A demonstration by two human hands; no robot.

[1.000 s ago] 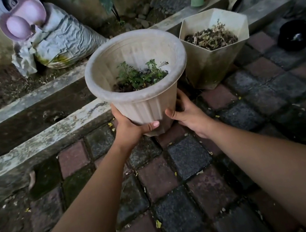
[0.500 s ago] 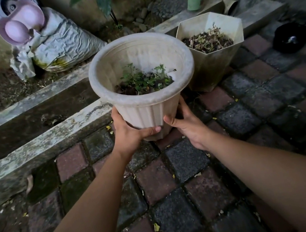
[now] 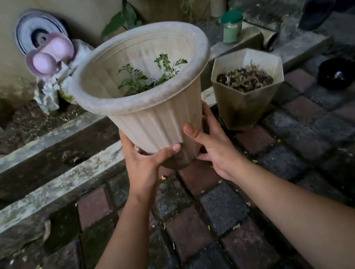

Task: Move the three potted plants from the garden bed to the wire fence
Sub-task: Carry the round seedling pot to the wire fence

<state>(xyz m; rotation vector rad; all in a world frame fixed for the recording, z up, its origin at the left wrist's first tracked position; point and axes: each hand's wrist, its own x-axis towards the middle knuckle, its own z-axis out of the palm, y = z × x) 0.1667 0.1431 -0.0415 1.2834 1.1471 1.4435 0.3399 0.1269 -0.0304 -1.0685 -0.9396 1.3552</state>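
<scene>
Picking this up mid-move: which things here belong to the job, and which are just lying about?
Job: round ribbed pot held by left hand and right hand; hexagonal pot on the paving.
Lying about: green-lidded jar, pink dish, crumpled sack, black object.

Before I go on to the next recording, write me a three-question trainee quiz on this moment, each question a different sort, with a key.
1. True or false: the round ribbed pot rests on the brick paving.
2. Multiple choice: the hexagonal pot holds A) green seedlings, B) dry brown plant matter, C) water.
3. Fill in: the left hand and right hand grip the round pot near its ____.

Key: 1 false, both hands hold it in the air; 2 B; 3 base.
</scene>
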